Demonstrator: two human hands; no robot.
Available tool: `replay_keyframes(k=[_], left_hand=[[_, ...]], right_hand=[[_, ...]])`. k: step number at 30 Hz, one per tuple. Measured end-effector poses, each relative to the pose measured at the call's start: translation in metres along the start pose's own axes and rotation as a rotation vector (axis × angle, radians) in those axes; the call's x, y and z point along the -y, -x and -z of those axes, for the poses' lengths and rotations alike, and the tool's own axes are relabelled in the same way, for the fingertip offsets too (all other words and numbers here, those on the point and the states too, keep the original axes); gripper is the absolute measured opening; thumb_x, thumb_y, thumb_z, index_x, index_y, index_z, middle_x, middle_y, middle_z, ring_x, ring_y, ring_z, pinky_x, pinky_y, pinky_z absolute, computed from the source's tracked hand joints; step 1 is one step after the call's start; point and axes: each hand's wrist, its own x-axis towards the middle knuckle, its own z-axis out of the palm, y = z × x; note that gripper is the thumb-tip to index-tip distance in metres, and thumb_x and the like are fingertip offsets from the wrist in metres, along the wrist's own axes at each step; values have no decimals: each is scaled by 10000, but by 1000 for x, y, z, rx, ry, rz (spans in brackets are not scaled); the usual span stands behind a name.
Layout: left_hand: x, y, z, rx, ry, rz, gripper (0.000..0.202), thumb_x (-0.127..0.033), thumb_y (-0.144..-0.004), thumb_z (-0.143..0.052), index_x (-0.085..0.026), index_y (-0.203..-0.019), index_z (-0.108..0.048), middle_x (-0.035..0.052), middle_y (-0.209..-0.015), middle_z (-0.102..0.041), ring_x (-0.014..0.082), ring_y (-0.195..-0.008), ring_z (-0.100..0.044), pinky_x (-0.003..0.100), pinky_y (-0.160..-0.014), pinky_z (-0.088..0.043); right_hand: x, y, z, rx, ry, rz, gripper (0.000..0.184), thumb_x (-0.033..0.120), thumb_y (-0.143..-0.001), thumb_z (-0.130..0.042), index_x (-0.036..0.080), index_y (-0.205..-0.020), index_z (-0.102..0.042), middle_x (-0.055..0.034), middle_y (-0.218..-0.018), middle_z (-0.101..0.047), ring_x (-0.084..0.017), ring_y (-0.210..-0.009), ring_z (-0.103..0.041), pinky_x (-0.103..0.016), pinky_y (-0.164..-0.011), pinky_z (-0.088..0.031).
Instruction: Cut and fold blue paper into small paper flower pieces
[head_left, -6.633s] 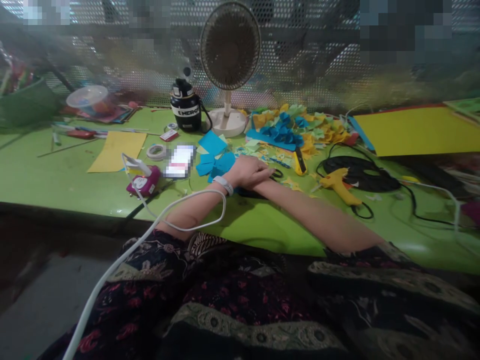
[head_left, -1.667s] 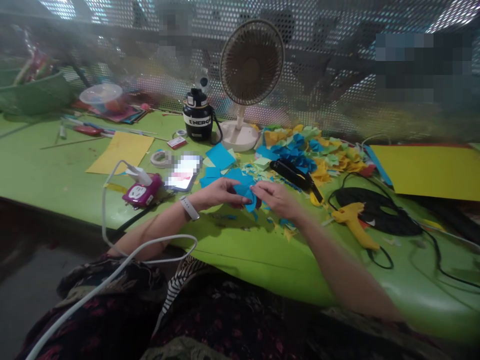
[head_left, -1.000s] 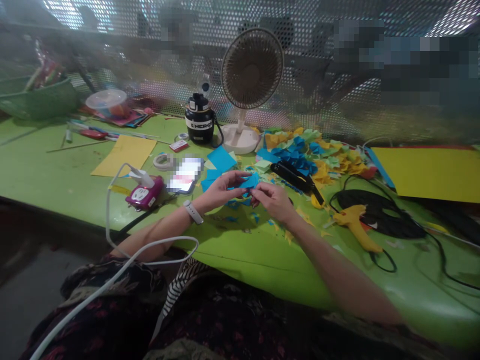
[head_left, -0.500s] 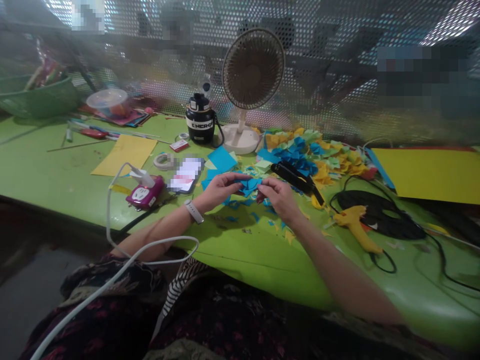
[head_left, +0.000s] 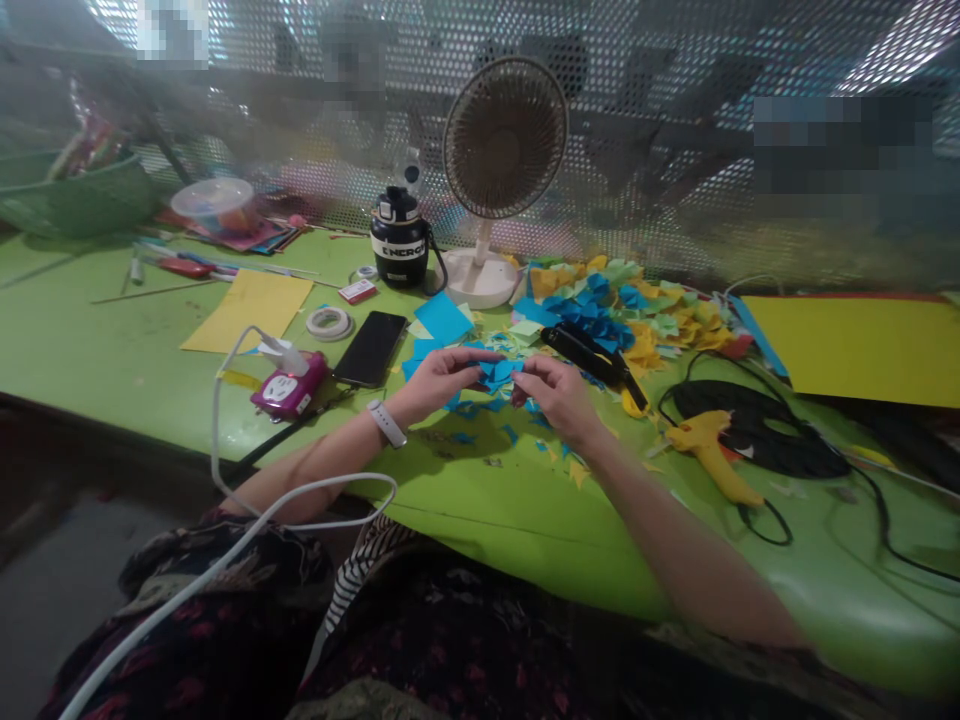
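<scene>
Between my two hands is a small piece of blue paper point(head_left: 499, 373) with folded or cut edges, held just above the table. My left hand point(head_left: 448, 376) pinches its left side between thumb and fingers. At its right side, my right hand point(head_left: 555, 392) pinches it the same way. Blue and yellow paper scraps lie under and around both hands. Square sheets of blue paper point(head_left: 444, 318) lie just beyond my left hand. Past my right hand is a black stapler-like tool point(head_left: 583, 354), its exact kind unclear.
Behind stand a fan point(head_left: 506, 140), a black bottle point(head_left: 399, 245) and a heap of shaped paper pieces point(head_left: 600, 305). To the left are a phone point(head_left: 371, 348), tape roll point(head_left: 328, 322) and purple power socket point(head_left: 289, 388). A yellow glue gun point(head_left: 712, 455) lies right. A white cable point(head_left: 225, 570) crosses my left forearm.
The phone's screen has gone from lit to dark. Both hands keep their places, still pinching the blue paper.
</scene>
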Motion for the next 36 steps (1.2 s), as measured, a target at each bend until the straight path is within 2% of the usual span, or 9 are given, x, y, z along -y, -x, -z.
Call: replay_keyframes(k=[7, 9, 12, 18, 23, 26, 29, 32, 36], left_hand=[[-7, 7, -6, 61, 26, -71, 243, -193, -824, -716, -175, -1060, -769, 50, -964, -746, 113, -788, -672, 288, -818, -573], [-11, 11, -9, 137, 26, -78, 249, -203, -822, -726, -184, -1066, -771, 58, -972, -756, 122, -799, -678, 278, -812, -565], [-19, 18, -16, 315, 18, -68, 244, -223, -815, -747, -188, -1055, -776, 76, -1028, -765, 153, -881, -698, 285, -854, -556], [-28, 25, -25, 522, 52, 36, 256, -280, -796, -775, -184, -1033, -781, 92, -1158, -745, 238, -1145, -664, 352, -1005, -521], [-24, 23, -22, 470, 20, 36, 270, -263, -805, -755, -186, -1063, -778, 88, -1180, -740, 238, -1154, -667, 333, -1000, -524], [-24, 22, -20, 468, 26, 2, 290, -276, -799, -760, -184, -1074, -776, 88, -1167, -744, 244, -1145, -673, 334, -988, -530], [-26, 22, -21, 445, 32, 1, 299, -299, -788, -775, -180, -1062, -781, 91, -1158, -747, 259, -1137, -675, 350, -986, -533], [-24, 20, -23, 399, 41, -27, 281, -286, -790, -772, -168, -1044, -785, 99, -1150, -747, 256, -1110, -679, 350, -982, -529], [-14, 16, -24, 242, 24, -85, 248, -195, -807, -729, -175, -1049, -778, 81, -1058, -761, 184, -957, -690, 293, -883, -538]], right_hand=[[-12, -4, 6, -29, -111, -24, 310, 510, -828, -565, 212, -761, -618, -22, -639, -662, -185, -614, -644, -350, -675, -554], [-21, -10, 8, -63, -116, -5, 354, 521, -879, -478, 215, -844, -652, -43, -758, -699, -206, -739, -681, -364, -739, -566], [-31, -26, 3, -1, 120, 106, 361, 461, -921, -461, 221, -1046, -699, -73, -1020, -718, -229, -987, -674, -404, -923, -533], [-27, -77, -57, 277, 763, 523, 426, 444, -942, -575, 239, -1305, -661, -113, -1505, -493, -358, -1447, -342, -522, -1198, -258], [-13, -111, -114, 449, 998, 572, 614, 597, -954, -467, 277, -1477, -495, -96, -1649, -273, -373, -1522, -181, -559, -1215, -189], [-9, -121, -128, 503, 1049, 523, 666, 630, -954, -422, 231, -1482, -496, -134, -1655, -238, -398, -1517, -184, -566, -1220, -157], [-5, -120, -116, 379, 966, 568, 638, 617, -975, -376, 238, -1471, -511, -107, -1640, -294, -375, -1513, -208, -575, -1218, -161], [-3, -108, -79, 208, 808, 592, 611, 608, -973, -389, 210, -1382, -608, -108, -1570, -426, -354, -1481, -289, -556, -1206, -219], [-3, -66, -16, 115, 535, 380, 454, 556, -937, -488, 248, -1159, -736, -91, -1346, -649, -319, -1290, -544, -530, -1149, -348]])
